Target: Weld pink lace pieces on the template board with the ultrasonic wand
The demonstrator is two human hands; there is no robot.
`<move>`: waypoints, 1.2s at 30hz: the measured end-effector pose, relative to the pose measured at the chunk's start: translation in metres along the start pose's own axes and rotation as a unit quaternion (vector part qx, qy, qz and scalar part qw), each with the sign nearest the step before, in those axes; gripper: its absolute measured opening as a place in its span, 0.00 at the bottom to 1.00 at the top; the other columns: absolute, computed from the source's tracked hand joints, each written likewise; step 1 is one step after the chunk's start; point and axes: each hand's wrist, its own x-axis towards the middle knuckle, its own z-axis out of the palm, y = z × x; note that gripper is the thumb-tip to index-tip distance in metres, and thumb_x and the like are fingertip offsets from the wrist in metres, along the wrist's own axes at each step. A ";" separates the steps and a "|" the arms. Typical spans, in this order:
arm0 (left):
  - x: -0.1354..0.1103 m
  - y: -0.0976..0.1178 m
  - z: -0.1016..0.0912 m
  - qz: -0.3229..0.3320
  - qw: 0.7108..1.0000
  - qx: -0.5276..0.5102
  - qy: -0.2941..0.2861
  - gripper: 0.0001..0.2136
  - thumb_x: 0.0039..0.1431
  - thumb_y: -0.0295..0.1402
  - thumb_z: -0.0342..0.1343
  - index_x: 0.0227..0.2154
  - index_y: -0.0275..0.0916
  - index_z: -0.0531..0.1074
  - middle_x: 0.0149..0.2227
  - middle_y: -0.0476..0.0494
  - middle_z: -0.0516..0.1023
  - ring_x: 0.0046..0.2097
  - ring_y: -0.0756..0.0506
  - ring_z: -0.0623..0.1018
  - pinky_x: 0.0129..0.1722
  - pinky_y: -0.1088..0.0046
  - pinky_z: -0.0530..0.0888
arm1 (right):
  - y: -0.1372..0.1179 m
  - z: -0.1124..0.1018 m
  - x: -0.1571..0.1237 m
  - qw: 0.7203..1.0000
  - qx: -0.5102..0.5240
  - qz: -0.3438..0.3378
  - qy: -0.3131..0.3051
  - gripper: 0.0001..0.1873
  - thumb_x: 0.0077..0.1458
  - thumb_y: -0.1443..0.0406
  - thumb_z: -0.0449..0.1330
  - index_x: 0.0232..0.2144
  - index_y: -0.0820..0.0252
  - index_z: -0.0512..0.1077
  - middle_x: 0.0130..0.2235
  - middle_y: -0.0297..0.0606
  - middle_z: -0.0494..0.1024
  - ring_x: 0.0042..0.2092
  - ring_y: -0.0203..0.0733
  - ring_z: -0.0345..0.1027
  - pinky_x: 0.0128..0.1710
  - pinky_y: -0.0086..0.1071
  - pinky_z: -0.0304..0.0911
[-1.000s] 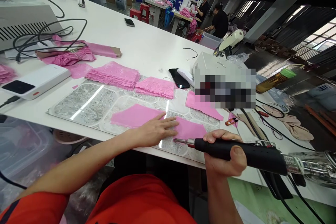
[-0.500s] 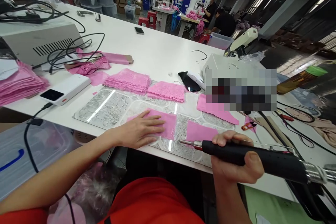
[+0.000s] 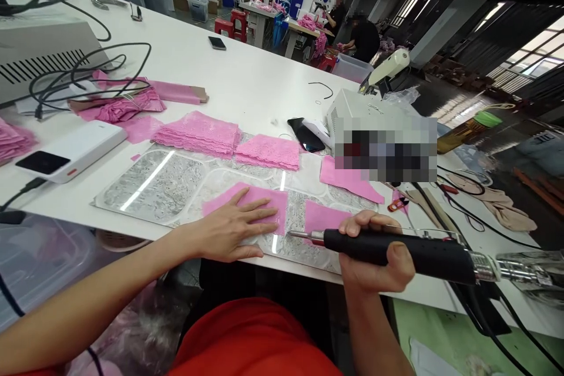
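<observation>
Red top (image 3: 251, 343), dark legwear (image 3: 225, 283), bare forearms (image 3: 108, 285).

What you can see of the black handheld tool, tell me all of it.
The black handheld tool has a thick, rubber- or plastic-looking handle, a slim metal tip tapering to a point, a small red band between them, and a ribbed silver-coloured fitting behind. A thin wire-like part runs along its top. The right hand grips it crosswise, tip pointing left over the patterned board, near a pink cloth piece; whether the tip touches anything is unclear.
</observation>
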 end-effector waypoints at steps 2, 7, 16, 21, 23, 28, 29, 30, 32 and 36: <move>0.000 0.000 0.001 0.001 1.000 -0.001 0.001 0.24 0.64 0.46 0.51 0.61 0.46 0.62 0.65 0.42 0.60 0.67 0.37 0.56 0.65 0.47 0.37 | 0.000 0.001 0.000 1.000 0.004 0.001 -0.006 0.13 0.45 0.58 0.54 0.29 0.59 0.73 0.28 0.34 0.71 0.23 0.34 0.62 0.23 0.33 0.62; 0.000 0.000 0.000 0.000 1.000 -0.007 -0.001 0.24 0.64 0.46 0.51 0.61 0.47 0.62 0.65 0.41 0.60 0.67 0.36 0.56 0.65 0.45 0.36 | 0.001 0.004 -0.001 1.000 0.004 0.003 -0.006 0.12 0.45 0.57 0.54 0.29 0.58 0.72 0.27 0.34 0.71 0.23 0.34 0.62 0.23 0.33 0.62; 0.000 -0.001 0.003 0.006 1.000 -0.009 0.020 0.24 0.63 0.46 0.51 0.61 0.46 0.63 0.64 0.39 0.62 0.66 0.36 0.58 0.65 0.45 0.42 | 0.002 0.007 -0.001 1.000 0.006 0.004 -0.018 0.13 0.45 0.57 0.54 0.29 0.58 0.72 0.28 0.34 0.71 0.23 0.33 0.62 0.23 0.33 0.63; 0.000 0.000 0.003 0.009 1.000 -0.006 0.020 0.25 0.63 0.46 0.51 0.61 0.45 0.62 0.64 0.39 0.62 0.66 0.35 0.58 0.65 0.44 0.41 | 0.003 0.007 -0.002 1.000 0.006 0.006 -0.022 0.13 0.45 0.58 0.54 0.30 0.58 0.73 0.28 0.34 0.71 0.23 0.34 0.63 0.23 0.33 0.63; 0.000 0.001 0.003 0.009 1.000 -0.001 0.017 0.25 0.63 0.46 0.52 0.61 0.45 0.62 0.64 0.39 0.62 0.66 0.35 0.57 0.65 0.43 0.40 | 0.004 0.008 -0.002 1.000 0.010 0.006 -0.023 0.13 0.45 0.58 0.55 0.30 0.58 0.73 0.28 0.34 0.71 0.23 0.34 0.63 0.23 0.33 0.63; -0.001 0.002 0.004 0.010 1.000 -0.001 0.028 0.25 0.63 0.46 0.52 0.60 0.45 0.63 0.63 0.39 0.63 0.66 0.35 0.58 0.65 0.43 0.40 | 0.005 0.008 -0.002 1.000 -0.001 0.004 -0.025 0.12 0.45 0.58 0.55 0.29 0.58 0.73 0.28 0.34 0.72 0.23 0.34 0.63 0.22 0.33 0.63; 0.000 0.002 0.004 0.010 1.000 -0.001 0.028 0.25 0.63 0.46 0.52 0.61 0.46 0.63 0.63 0.39 0.63 0.66 0.35 0.58 0.65 0.43 0.41 | 0.005 0.008 -0.002 1.000 -0.005 0.002 -0.025 0.12 0.45 0.58 0.55 0.29 0.58 0.72 0.28 0.33 0.72 0.23 0.34 0.63 0.23 0.33 0.63; -0.001 0.002 0.003 0.009 1.000 -0.001 0.028 0.25 0.63 0.46 0.52 0.61 0.45 0.63 0.63 0.38 0.63 0.66 0.35 0.58 0.65 0.43 0.41 | 0.005 0.007 -0.002 1.000 -0.009 0.000 -0.025 0.11 0.45 0.58 0.55 0.28 0.58 0.72 0.27 0.33 0.72 0.23 0.34 0.63 0.23 0.33 0.63; -0.002 0.002 0.001 0.006 0.999 -0.004 0.032 0.25 0.63 0.47 0.51 0.60 0.45 0.63 0.63 0.38 0.62 0.66 0.36 0.59 0.65 0.44 0.41 | 0.005 0.007 -0.002 1.000 -0.014 -0.003 -0.028 0.10 0.46 0.58 0.55 0.27 0.58 0.71 0.27 0.33 0.71 0.23 0.34 0.63 0.23 0.33 0.64; -0.012 -0.004 -0.008 -0.011 0.999 -0.005 0.043 0.24 0.64 0.47 0.50 0.58 0.42 0.66 0.63 0.38 0.63 0.66 0.36 0.59 0.66 0.47 0.40 | 0.005 0.008 -0.001 0.999 -0.016 -0.002 -0.029 0.09 0.46 0.60 0.55 0.27 0.59 0.70 0.26 0.33 0.72 0.23 0.34 0.64 0.23 0.33 0.64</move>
